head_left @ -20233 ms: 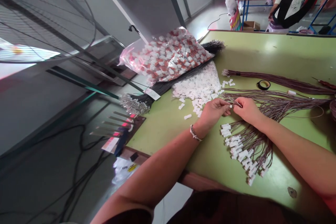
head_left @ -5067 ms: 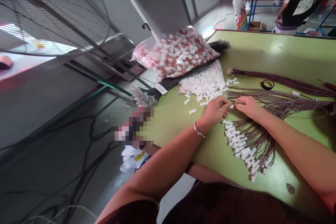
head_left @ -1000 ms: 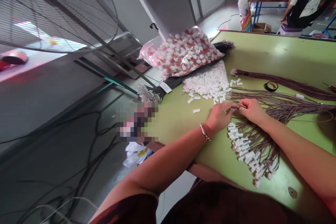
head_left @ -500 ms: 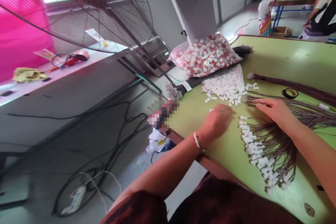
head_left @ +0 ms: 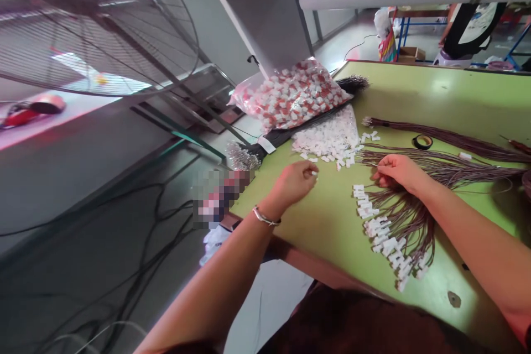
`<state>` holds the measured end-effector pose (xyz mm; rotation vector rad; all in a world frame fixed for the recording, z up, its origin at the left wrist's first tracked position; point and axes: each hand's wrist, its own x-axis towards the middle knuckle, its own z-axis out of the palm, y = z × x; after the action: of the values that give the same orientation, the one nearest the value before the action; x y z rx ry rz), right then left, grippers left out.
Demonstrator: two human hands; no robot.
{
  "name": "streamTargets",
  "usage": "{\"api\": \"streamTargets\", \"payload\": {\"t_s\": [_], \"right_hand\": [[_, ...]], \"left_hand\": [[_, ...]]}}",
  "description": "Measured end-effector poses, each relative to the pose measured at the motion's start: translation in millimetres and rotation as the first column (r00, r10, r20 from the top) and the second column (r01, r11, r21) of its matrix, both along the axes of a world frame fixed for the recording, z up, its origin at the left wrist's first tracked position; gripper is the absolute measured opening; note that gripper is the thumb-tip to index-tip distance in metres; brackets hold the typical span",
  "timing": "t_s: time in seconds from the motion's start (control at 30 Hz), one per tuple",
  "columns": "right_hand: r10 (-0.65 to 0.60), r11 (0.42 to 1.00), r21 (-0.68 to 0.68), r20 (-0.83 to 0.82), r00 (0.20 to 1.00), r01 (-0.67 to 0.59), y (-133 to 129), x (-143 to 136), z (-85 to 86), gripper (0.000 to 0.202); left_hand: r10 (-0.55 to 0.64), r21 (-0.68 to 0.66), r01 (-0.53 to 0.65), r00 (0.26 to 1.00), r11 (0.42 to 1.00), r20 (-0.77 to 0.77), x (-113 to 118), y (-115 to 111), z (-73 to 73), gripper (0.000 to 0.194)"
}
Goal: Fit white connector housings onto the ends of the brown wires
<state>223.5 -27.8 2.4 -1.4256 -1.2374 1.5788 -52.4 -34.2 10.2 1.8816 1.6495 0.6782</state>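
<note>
My left hand [head_left: 295, 183] is closed over the table's near left part, with a small white plastic connector [head_left: 314, 173] poking out between thumb and fingers. Farther right, my right hand [head_left: 394, 170] pinches the end of a thin brown wire [head_left: 373, 164], beside a spread bundle of brown wires [head_left: 440, 163]. Below that hand, a fanned row of wires ends in white connectors [head_left: 379, 227]. A heap of loose white connectors [head_left: 327, 138] spills from a clear bag just beyond both hands.
A clear bag of white and orange pieces [head_left: 294, 97] lies across black wire bundles [head_left: 282, 135] at the back left. Black tape [head_left: 422, 142] and another brown bundle [head_left: 448, 135] lie to the right. A large fan [head_left: 91, 27] stands at left; a person [head_left: 468, 27] sits far off.
The view has swung to the right. My left hand has drawn away from the right hand, and a white connector now shows in its fingers. My right hand stays by the wire ends.
</note>
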Motion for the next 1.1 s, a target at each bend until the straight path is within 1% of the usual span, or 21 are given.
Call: {"api": "streamTargets", "payload": {"t_s": [0.03, 0.07, 0.1, 0.17, 0.23, 0.27, 0.33, 0.4, 0.47, 0.53, 0.6, 0.67, 0.8, 0.9, 1.0, 1.1], "right_hand": [[-0.025, 1.0, 0.012, 0.004, 1.0, 0.025, -1, -1, -1.4, 0.013], [-0.049, 0.998, 0.035, 0.015, 0.999, 0.048, -1, -3, -2.5, 0.013], [-0.071, 0.996, 0.063, 0.026, 0.997, 0.069, -2, -4, -3.4, 0.012], [-0.097, 0.99, 0.106, 0.04, 0.994, 0.093, -3, -6, -4.1, 0.008], [-0.102, 0.989, 0.116, 0.052, 0.993, 0.095, -4, -6, -3.4, 0.005], [-0.102, 0.988, 0.121, 0.065, 0.993, 0.093, -4, -6, -2.8, 0.005], [-0.121, 0.982, 0.155, 0.102, 0.987, 0.104, -4, -5, -1.6, 0.006], [-0.151, 0.968, 0.225, 0.146, 0.978, 0.116, -4, -5, -1.4, 0.007], [-0.169, 0.943, 0.316, 0.195, 0.966, 0.101, -5, -6, -2.8, 0.008], [-0.181, 0.91, 0.41, 0.252, 0.951, 0.064, -7, -8, -5.3, 0.009], [-0.199, 0.879, 0.476, 0.302, 0.932, 0.033, -8, -10, -7.9, 0.009], [-0.208, 0.865, 0.501, 0.328, 0.921, 0.017, -10, -11, -9.3, 0.009], [-0.225, 0.858, 0.512, 0.331, 0.916, 0.025, -10, -10, -8.3, 0.009], [-0.231, 0.839, 0.543, 0.387, 0.893, -0.018, -10, -9, -6.2, 0.008], [-0.235, 0.805, 0.585, 0.47, 0.851, -0.101, -12, -9, -4.6, 0.008], [-0.239, 0.77, 0.6, 0.585, 0.775, -0.215, -14, -11, -3.7, 0.011]], "left_hand": [[0.041, -0.087, -0.029, 0.989, 0.996, 0.145, 8, 2, 5.6, 0.009], [0.07, -0.165, -0.021, 0.952, 0.986, 0.298, 18, 4, 10.8, 0.007], [0.083, -0.211, 0.012, 0.898, 0.977, 0.433, 30, 7, 15.2, 0.008], [0.098, -0.258, 0.091, 0.767, 0.962, 0.634, 57, 12, 20.2, 0.011], [0.158, -0.309, 0.138, 0.628, 0.941, 0.762, 82, 17, 18.6, 0.013], [0.188, -0.335, 0.157, 0.58, 0.929, 0.792, 91, 19, 15.5, 0.013], [0.235, -0.388, 0.192, 0.537, 0.901, 0.81, 104, 22, 6.3, 0.015], [0.264, -0.425, 0.209, 0.53, 0.881, 0.806, 107, 23, -3.6, 0.019], [0.272, -0.439, 0.22, 0.528, 0.871, 0.805, 106, 23, -10.9, 0.021], [0.261, -0.438, 0.242, 0.529, 0.866, 0.807, 103, 23, -14.1, 0.022], [0.243, -0.436, 0.268, 0.537, 0.859, 0.808, 101, 24, -14.3, 0.023], [0.23, -0.434, 0.284, 0.543, 0.855, 0.808, 100, 24, -13.5, 0.024], [0.214, -0.423, 0.29, 0.548, 0.858, 0.809, 99, 23, -13.3, 0.025], [0.213, -0.422, 0.279, 0.556, 0.863, 0.803, 99, 23, -13.5, 0.026], [0.194, -0.414, 0.258, 0.594, 0.873, 0.781, 100, 22, -13.6, 0.027], [0.077, -0.331, 0.244, 0.689, 0.912, 0.721, 103, 20, -15.0, 0.024]]}}
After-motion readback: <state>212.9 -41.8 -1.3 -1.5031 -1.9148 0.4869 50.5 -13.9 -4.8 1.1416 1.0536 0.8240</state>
